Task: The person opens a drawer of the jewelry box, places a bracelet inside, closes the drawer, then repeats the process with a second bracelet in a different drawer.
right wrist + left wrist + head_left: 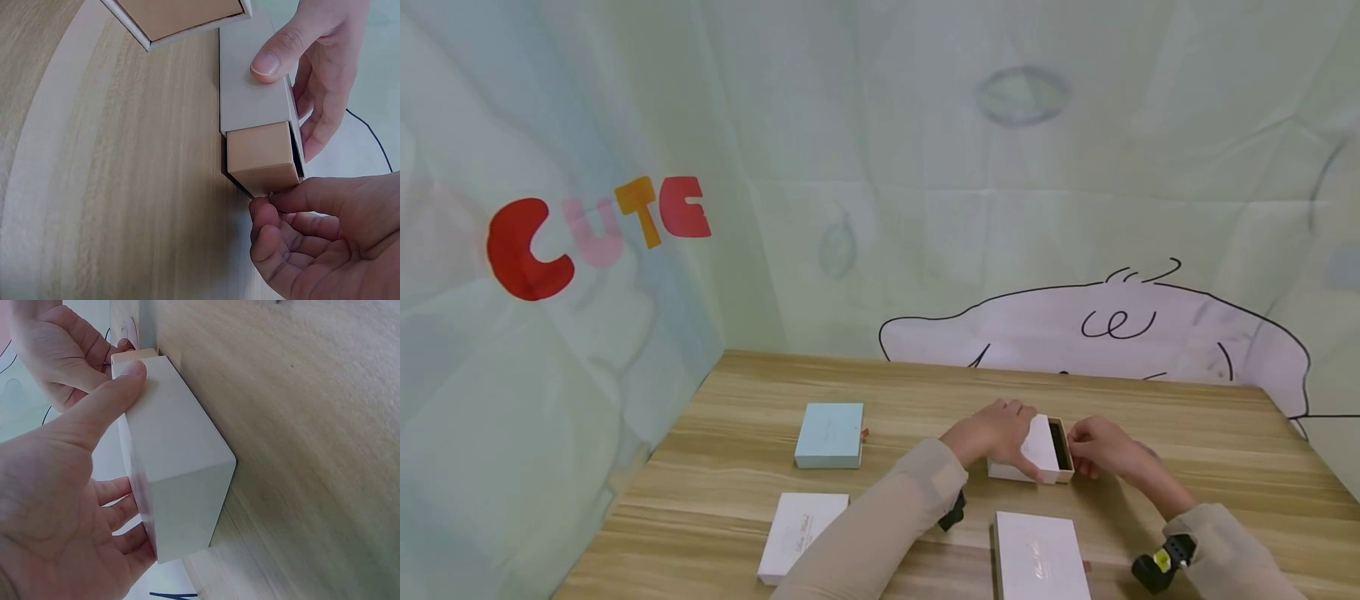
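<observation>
A white drawer-style box (1039,442) lies at the right of the table, its tan inner tray (259,150) slid partly out of the sleeve. My left hand (1000,429) holds the sleeve, thumb on the near side wall and fingers over the top and far side. At the tray's end, my right hand (1105,450) pinches a small pull tab between thumb and forefinger. The fingers hide most of that tab. A dark interior shows in the gap between sleeve and tray in the head view.
On the wooden table (917,392), a light blue box (831,433) with a small tab lies at the left. A white box (801,529) lies nearer me, partly behind my left sleeve. Another white box (1041,554) lies just in front of the held one. A printed curtain hangs behind.
</observation>
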`<state>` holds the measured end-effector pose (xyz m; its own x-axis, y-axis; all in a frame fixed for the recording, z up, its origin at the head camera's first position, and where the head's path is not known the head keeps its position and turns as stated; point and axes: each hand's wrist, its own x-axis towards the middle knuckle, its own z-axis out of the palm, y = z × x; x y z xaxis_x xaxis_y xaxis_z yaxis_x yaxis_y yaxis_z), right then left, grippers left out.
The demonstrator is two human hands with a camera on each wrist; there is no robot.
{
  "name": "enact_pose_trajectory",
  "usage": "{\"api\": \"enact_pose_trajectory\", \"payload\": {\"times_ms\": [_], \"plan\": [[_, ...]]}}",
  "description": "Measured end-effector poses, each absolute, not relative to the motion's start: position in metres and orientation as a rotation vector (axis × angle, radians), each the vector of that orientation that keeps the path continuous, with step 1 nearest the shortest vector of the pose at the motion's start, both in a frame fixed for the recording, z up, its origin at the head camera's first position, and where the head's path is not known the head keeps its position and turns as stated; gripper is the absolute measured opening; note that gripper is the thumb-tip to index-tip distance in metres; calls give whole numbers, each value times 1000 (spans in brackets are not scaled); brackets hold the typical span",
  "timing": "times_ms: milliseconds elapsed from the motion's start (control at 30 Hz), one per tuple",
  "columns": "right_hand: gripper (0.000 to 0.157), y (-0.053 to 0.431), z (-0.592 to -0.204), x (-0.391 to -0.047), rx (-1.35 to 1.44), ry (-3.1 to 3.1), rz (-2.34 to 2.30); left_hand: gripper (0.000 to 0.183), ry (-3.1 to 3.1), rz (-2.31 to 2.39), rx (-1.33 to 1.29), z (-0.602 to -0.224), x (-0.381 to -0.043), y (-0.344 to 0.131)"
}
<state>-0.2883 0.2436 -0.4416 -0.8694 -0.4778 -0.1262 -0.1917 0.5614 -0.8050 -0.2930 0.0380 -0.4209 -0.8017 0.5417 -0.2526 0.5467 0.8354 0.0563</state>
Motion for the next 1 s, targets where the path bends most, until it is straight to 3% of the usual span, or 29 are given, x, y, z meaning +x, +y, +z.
{"api": "enact_pose_trajectory", "payload": {"times_ms": [1000], "plan": [[12,255,-443,-288,-519,2449,-1250,104,2752,-63,820,-421,-292,39]]}}
